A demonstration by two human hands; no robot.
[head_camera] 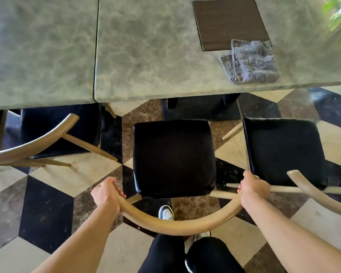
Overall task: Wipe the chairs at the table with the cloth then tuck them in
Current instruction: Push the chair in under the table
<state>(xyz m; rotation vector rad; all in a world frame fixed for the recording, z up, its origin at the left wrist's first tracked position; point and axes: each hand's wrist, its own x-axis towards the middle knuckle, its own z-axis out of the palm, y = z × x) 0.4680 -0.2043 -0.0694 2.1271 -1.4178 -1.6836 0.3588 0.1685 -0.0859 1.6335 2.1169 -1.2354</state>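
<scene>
Pale bentwood backrest of the middle chair is gripped at its two ends by my left hand and right hand, both closed round the rail, which I judge to be the tucking-in step. The next move calls for a straight push away from my hands, seat going under the table edge ahead. The cloth lies crumpled on the tabletop beyond my right hand beside a dark mat; the right-hand chair stands just beside my right hand, its leg crossing close and liable to catch, and the left-hand chair is already partly under.

The cloth lies on the table, three chairs before it.
</scene>
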